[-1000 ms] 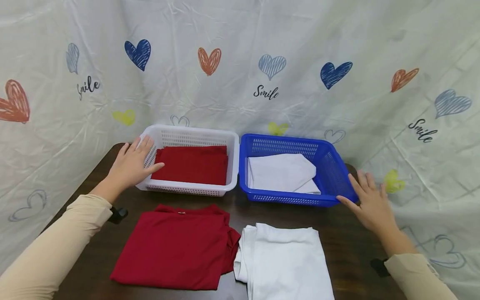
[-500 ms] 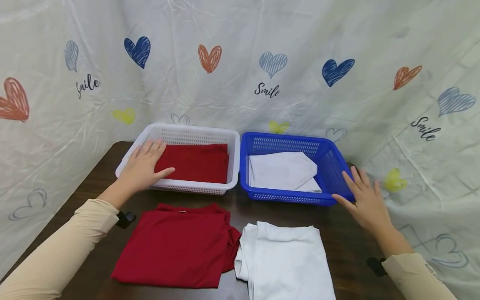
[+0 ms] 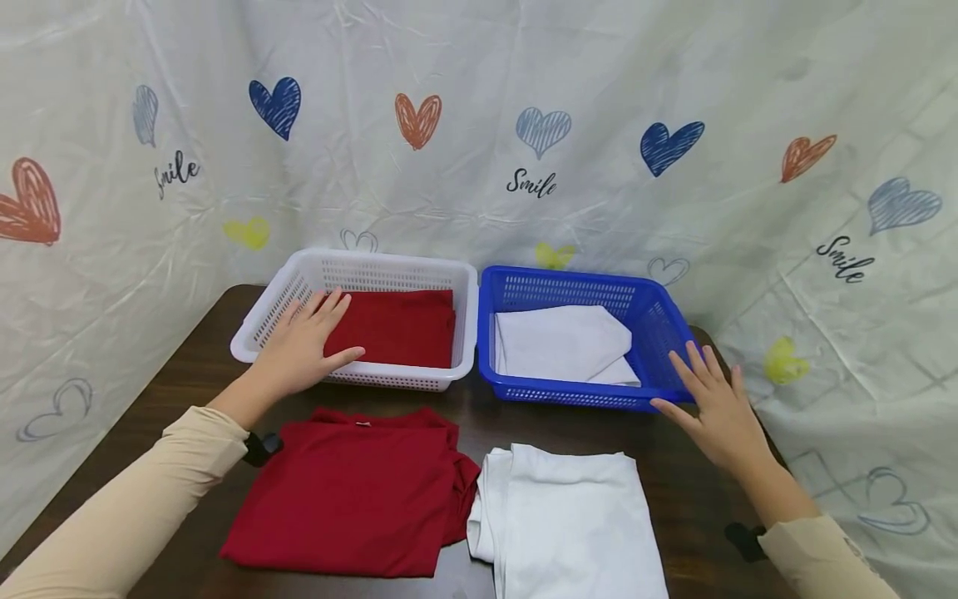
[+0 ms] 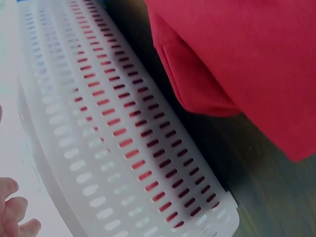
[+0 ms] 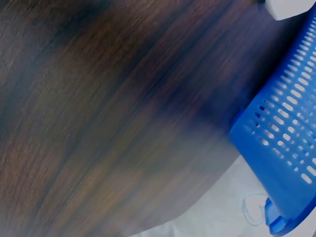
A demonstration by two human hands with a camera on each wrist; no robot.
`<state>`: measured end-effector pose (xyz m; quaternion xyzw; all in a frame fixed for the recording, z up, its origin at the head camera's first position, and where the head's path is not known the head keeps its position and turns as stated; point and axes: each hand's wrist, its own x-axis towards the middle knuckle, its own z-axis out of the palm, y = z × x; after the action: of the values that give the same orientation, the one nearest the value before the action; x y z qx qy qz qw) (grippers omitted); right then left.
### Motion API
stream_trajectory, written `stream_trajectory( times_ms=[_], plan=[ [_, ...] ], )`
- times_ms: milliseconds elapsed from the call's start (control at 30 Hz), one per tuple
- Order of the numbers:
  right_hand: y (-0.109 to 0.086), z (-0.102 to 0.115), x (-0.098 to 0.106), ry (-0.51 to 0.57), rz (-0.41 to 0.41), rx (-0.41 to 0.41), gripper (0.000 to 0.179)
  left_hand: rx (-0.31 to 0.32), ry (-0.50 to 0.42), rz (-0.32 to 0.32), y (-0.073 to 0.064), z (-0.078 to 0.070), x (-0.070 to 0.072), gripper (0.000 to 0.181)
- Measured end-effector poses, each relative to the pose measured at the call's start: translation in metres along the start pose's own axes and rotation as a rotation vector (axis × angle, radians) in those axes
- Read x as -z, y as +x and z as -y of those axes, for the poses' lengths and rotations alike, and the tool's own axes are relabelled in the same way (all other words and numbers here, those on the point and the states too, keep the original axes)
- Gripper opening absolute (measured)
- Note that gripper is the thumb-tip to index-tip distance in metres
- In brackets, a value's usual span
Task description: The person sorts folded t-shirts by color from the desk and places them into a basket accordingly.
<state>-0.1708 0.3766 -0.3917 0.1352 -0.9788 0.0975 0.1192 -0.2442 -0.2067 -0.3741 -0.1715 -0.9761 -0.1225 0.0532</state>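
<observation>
Fingers (image 3: 333, 309) spread wide on the left hand (image 3: 298, 349), thumb out to the side, nothing gripped; the hand is over the near left part of the white basket (image 3: 389, 377), though whether it touches the rim is impossible to tell from here; and inside that basket, a folded red cloth (image 3: 400, 329) lies flat, seen again as red through the slots in the left wrist view!

Across to the right hand (image 3: 722, 420), fingers fanned apart too and holding nothing; it's at the near right corner of the blue basket (image 3: 576, 393), thumb right by the rim, contact too close to call; a folded white cloth (image 3: 557, 341) lies in that one, towards its left side.

The two baskets sit side by side on the dark wooden table (image 3: 703, 532); in front of the white basket lies a folded red shirt (image 3: 344, 495), a small label at its collar; just beside it, a folded white garment (image 3: 584, 524) runs off the bottom of the head view; beige sleeves (image 3: 127, 507) on both arms, and behind it all, a pale curtain (image 3: 456, 200) with hearts and "Smile" lettering!
</observation>
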Motion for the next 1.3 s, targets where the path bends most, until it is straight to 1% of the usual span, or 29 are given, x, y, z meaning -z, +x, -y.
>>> stream_trajectory(
  times_ms=[200,333,533,933,1300],
  plan=[
    [-0.001,0.008,0.0,0.006,-0.013,0.026,0.08,-0.018,0.012,-0.013,-0.002,-0.008,-0.003,0.087],
    [-0.002,0.013,-0.003,-0.005,-0.021,0.035,0.08,-0.041,0.015,-0.026,-0.004,-0.014,-0.005,0.088],
    [-0.004,0.018,-0.009,-0.009,-0.021,0.039,0.081,-0.057,0.009,-0.015,-0.006,-0.023,-0.011,0.088],
    [-0.007,0.029,-0.01,-0.002,-0.007,0.047,0.083,-0.104,0.003,-0.012,-0.008,-0.037,-0.019,0.089],
    [-0.011,0.04,-0.014,0.008,-0.018,0.072,0.084,-0.155,-0.003,-0.013,-0.01,-0.055,-0.025,0.09]
  ],
)
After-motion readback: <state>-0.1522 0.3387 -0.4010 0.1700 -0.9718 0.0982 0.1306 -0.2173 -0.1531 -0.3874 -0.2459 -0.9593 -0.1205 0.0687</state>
